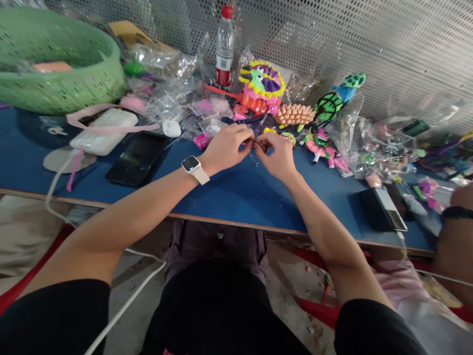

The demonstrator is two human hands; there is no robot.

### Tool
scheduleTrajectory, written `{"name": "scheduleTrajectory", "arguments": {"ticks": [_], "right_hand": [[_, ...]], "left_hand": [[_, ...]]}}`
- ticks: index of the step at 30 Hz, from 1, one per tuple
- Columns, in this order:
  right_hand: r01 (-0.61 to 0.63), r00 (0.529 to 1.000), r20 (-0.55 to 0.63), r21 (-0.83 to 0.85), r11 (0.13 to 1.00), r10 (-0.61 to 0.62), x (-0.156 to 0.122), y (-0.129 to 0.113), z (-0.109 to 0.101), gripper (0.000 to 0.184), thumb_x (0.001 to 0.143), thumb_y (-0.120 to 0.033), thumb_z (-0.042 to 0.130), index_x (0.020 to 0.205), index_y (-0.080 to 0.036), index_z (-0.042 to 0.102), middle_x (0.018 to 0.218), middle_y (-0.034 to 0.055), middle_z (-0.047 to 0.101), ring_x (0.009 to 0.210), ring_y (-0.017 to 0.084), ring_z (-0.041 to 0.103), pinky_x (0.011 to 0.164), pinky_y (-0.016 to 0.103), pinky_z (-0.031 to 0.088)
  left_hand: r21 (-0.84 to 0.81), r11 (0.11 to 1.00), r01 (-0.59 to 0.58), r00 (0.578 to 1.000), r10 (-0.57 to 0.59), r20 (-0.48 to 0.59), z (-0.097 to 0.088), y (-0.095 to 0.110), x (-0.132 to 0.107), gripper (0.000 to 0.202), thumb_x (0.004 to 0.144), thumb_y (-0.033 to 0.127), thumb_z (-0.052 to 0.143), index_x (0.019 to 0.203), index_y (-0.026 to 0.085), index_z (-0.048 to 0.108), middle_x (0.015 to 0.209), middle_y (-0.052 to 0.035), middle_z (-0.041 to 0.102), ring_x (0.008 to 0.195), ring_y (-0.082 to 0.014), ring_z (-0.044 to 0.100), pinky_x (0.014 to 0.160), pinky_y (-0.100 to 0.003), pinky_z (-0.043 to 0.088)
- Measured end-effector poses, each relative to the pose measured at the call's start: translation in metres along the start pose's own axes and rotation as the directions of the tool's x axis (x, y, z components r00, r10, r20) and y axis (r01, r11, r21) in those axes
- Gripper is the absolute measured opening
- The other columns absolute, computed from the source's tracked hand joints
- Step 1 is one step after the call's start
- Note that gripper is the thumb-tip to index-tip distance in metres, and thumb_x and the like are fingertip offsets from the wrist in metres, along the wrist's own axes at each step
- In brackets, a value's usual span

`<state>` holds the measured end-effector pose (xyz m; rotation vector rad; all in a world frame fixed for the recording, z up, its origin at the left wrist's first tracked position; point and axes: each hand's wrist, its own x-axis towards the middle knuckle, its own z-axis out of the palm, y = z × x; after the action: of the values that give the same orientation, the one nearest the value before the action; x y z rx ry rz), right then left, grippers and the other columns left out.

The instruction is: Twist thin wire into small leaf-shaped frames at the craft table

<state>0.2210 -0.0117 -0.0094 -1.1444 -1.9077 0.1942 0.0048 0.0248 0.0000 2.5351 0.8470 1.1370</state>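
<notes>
Over the blue table (236,197), my left hand (229,145) and my right hand (278,157) meet fingertip to fingertip. Both are closed in a pinch around a small, thin dark piece (261,145), mostly covered by the fingers, so its kind is unclear. What looks like a fine clear thread or scrap (254,159) shows just below it. Right behind the hands lie a small yellow clay figure (287,137) and a dark blue tool-like item (244,120). A bright pink packet (201,141) sits left of my left hand.
Colourful clay animals, among them a spiky orange one (295,115) and a green turtle (328,106), stand by the mesh wall. Nearby are a bottle (224,49), clear bags (162,64), a green basket (74,93), a phone (136,160) and a white power bank (111,129). Another person's arm (456,236) is at right.
</notes>
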Motion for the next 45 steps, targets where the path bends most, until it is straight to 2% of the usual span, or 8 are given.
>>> {"name": "scheduleTrajectory", "arguments": {"ticks": [5, 11, 18, 24, 29, 33, 39, 45], "right_hand": [[0.137, 0.989, 0.072, -0.157, 0.978, -0.127, 0.000, -0.003, -0.008, 0.014, 0.112, -0.027, 0.065, 0.107, -0.028, 0.078, 0.099, 0.0075, 0.075, 0.098, 0.028, 0.073, 0.093, 0.045, 0.064], [0.245, 0.966, 0.150, -0.245, 0.938, -0.213, -0.001, -0.001, -0.009, 0.018, 0.116, -0.028, 0.060, 0.107, -0.028, 0.076, 0.104, 0.0095, 0.074, 0.106, 0.031, 0.071, 0.099, 0.049, 0.063], [0.127, 0.992, 0.041, -0.162, 0.979, -0.122, -0.001, -0.005, -0.002, 0.015, 0.115, -0.023, 0.063, 0.109, -0.029, 0.076, 0.110, 0.0086, 0.075, 0.104, 0.029, 0.074, 0.098, 0.048, 0.064], [0.093, 0.992, 0.097, -0.118, 0.989, -0.082, -0.002, -0.003, -0.003, 0.013, 0.116, -0.026, 0.064, 0.117, -0.027, 0.077, 0.113, 0.0093, 0.080, 0.105, 0.030, 0.077, 0.100, 0.048, 0.065], [0.081, 0.993, 0.094, -0.063, 0.995, -0.075, 0.000, 0.000, -0.004, 0.013, 0.115, -0.026, 0.065, 0.114, -0.025, 0.078, 0.112, 0.0092, 0.084, 0.103, 0.028, 0.079, 0.099, 0.044, 0.065], [0.004, 0.995, 0.103, 0.000, 1.000, -0.004, 0.001, 0.002, -0.003, 0.012, 0.112, -0.029, 0.068, 0.110, -0.025, 0.079, 0.103, 0.0062, 0.084, 0.095, 0.026, 0.078, 0.095, 0.043, 0.066], [-0.053, 0.993, 0.111, 0.056, 0.997, 0.046, 0.001, 0.002, -0.001, 0.011, 0.109, -0.031, 0.072, 0.108, -0.024, 0.080, 0.101, 0.0057, 0.084, 0.096, 0.026, 0.078, 0.094, 0.042, 0.065], [-0.062, 0.995, 0.081, 0.136, 0.989, 0.051, 0.002, -0.002, 0.001, 0.012, 0.106, -0.036, 0.075, 0.102, -0.025, 0.078, 0.095, 0.0048, 0.084, 0.090, 0.024, 0.079, 0.091, 0.043, 0.066]], "left_hand": [[0.082, 0.996, -0.044, 0.999, 0.044, -0.006, -0.001, 0.000, 0.001, 0.013, 0.102, 0.019, 0.067, 0.101, 0.020, 0.079, 0.099, -0.0123, 0.077, 0.110, -0.0370, 0.076, 0.110, -0.058, 0.056], [-0.033, 0.999, 0.012, 1.000, -0.012, 0.006, -0.006, 0.006, 0.002, 0.010, 0.095, 0.016, 0.069, 0.091, 0.021, 0.077, 0.092, -0.0087, 0.077, 0.092, -0.0302, 0.075, 0.094, -0.048, 0.059], [-0.304, 0.941, 0.149, 0.986, -0.163, -0.023, -0.002, 0.003, 0.004, 0.013, 0.099, 0.025, 0.076, 0.087, 0.021, 0.077, 0.078, -0.0035, 0.076, 0.077, -0.0219, 0.072, 0.081, -0.040, 0.061], [-0.485, 0.807, 0.338, 0.936, -0.342, 0.084, 0.003, -0.002, 0.004, 0.017, 0.101, 0.024, 0.080, 0.085, 0.019, 0.076, 0.072, -0.0033, 0.074, 0.064, -0.0162, 0.068, 0.071, -0.034, 0.060], [-0.498, 0.802, 0.331, 0.942, -0.314, 0.120, -0.001, -0.001, 0.005, 0.021, 0.100, 0.028, 0.086, 0.085, 0.017, 0.076, 0.072, -0.0033, 0.075, 0.064, -0.0145, 0.069, 0.070, -0.029, 0.058], [-0.529, 0.786, 0.320, 0.945, -0.302, 0.123, 0.001, -0.002, 0.005, 0.018, 0.098, 0.024, 0.087, 0.085, 0.018, 0.077, 0.071, -0.0033, 0.075, 0.063, -0.0147, 0.069, 0.066, -0.028, 0.055], [-0.557, 0.740, 0.378, 0.922, -0.353, 0.157, 0.001, -0.002, 0.007, 0.016, 0.093, 0.016, 0.084, 0.079, 0.017, 0.077, 0.069, -0.0036, 0.074, 0.062, -0.0135, 0.066, 0.064, -0.028, 0.052], [-0.558, 0.723, 0.408, 0.909, -0.379, 0.174, 0.001, -0.005, 0.008, 0.013, 0.091, 0.015, 0.080, 0.078, 0.017, 0.079, 0.068, -0.0028, 0.072, 0.060, -0.0121, 0.061, 0.063, -0.027, 0.050]]}}
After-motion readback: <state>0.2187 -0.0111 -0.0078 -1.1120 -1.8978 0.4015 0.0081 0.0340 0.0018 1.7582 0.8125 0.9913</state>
